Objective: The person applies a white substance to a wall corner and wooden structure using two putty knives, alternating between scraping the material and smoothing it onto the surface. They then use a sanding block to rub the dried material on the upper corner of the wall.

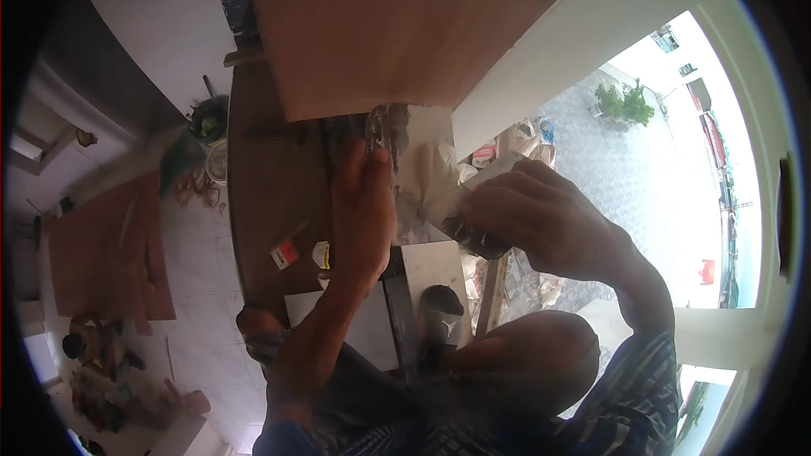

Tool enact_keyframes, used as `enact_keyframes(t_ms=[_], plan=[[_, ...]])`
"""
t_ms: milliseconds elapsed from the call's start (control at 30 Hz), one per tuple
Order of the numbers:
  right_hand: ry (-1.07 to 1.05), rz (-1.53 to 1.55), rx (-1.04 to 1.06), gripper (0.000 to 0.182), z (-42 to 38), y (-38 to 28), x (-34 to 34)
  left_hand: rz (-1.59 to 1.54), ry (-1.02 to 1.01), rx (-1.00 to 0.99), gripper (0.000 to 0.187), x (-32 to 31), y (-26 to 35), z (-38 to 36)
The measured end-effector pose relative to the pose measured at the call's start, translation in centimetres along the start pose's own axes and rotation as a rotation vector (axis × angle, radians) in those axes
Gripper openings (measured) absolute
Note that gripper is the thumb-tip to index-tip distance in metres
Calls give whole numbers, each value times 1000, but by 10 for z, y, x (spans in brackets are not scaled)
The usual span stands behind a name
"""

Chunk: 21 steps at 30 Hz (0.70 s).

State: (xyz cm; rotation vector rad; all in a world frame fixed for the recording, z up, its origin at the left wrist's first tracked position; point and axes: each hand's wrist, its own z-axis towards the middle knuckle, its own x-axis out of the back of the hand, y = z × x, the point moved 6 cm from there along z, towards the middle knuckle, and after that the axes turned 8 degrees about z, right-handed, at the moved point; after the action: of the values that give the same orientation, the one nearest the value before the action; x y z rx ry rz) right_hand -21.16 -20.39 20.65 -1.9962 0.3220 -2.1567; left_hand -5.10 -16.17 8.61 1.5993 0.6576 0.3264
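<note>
My left hand (366,211) is closed around a narrow, pale-smeared tool that looks like a scraper (380,128), its end close to the lower edge of a large reddish-brown panel (363,34). On the right, my right hand (541,219) grips a flat, light-coloured piece with a dark end (486,241); its exact kind cannot be made out. Between my hands is a pale, stained surface (422,194). The fingertips of both hands are partly hidden.
A brown board (274,169) bears a small red-and-white pack (285,254) and a yellow-and-white item (321,255). A dark slipper (442,317) shows below. At left are a white bucket (217,160) and brown sheets (106,253). Bags (524,139) lie beyond my right hand.
</note>
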Motion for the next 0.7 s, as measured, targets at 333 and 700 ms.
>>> enact_keyframes(t_ms=[333, 700], plan=[[223, 11, -222, 46, -18, 2, 135, -252, -140, -54, 53, -7, 0, 6], [914, -839, -407, 47, -19, 10, 212, -309, -112, 112, 58, -1, -3, 0]])
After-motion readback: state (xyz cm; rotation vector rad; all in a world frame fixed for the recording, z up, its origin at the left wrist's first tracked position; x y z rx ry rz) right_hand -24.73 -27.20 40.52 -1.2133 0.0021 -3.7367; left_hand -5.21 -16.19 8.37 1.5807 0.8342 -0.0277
